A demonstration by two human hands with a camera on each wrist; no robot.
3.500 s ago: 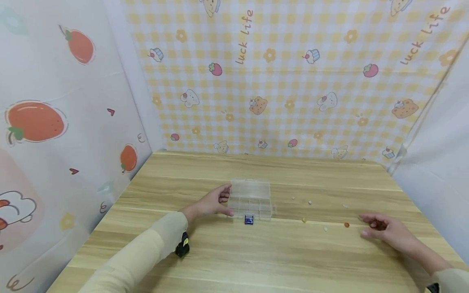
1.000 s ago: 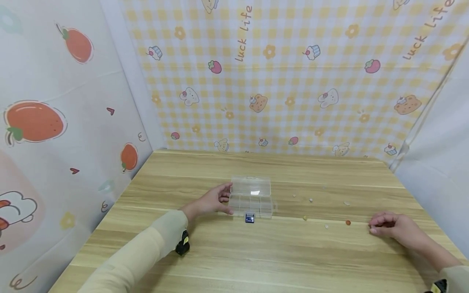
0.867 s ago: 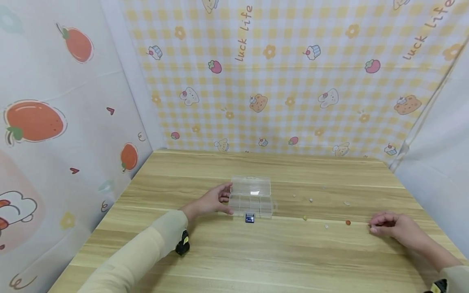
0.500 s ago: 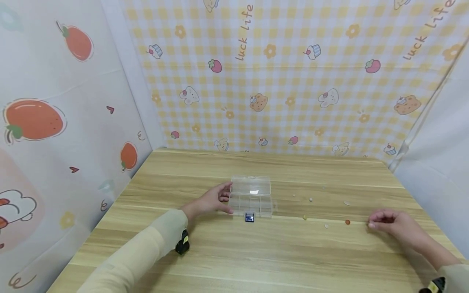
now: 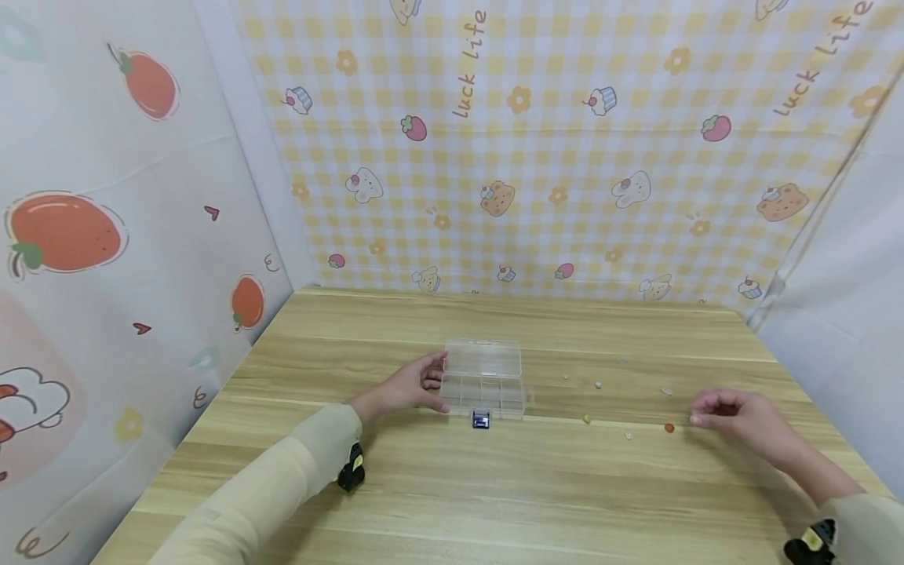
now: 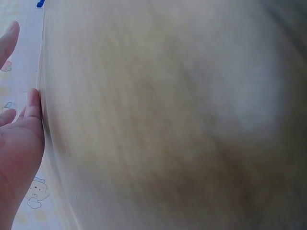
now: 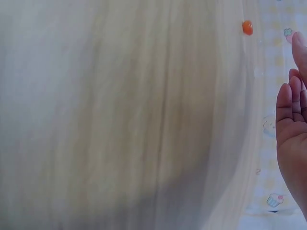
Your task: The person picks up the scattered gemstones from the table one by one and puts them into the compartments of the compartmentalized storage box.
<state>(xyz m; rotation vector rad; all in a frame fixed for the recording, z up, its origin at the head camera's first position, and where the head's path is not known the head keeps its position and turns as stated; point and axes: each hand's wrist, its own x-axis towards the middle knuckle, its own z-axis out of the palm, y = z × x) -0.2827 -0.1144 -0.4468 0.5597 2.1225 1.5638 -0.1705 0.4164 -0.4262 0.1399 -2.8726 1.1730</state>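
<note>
A clear plastic compartment box (image 5: pixel 482 395) stands on the table with its lid (image 5: pixel 483 359) raised at the back and a dark blue latch (image 5: pixel 481 419) at the front. My left hand (image 5: pixel 410 388) rests against the box's left side, thumb by the front corner and fingers near the lid edge. At the right, my right hand (image 5: pixel 741 420) is raised over the table, thumb and fingertips pinched on a small pale piece mostly hidden by the fingers. Left of it lie an orange bead (image 5: pixel 668 428) and a pale oval bead (image 5: pixel 666 391).
More small beads are scattered between box and right hand: a yellow one (image 5: pixel 586 419), a white one (image 5: pixel 628 435) and pale ones, including a round bead (image 5: pixel 598 384). The wood-grain table (image 5: pixel 395 494) ends at a checked cloth (image 5: pixel 551 157) behind.
The right hand came down to the tabletop with thumb and fingers drawn together, then rose and moved left toward the orange bead. The left hand and box have stayed in place.
</note>
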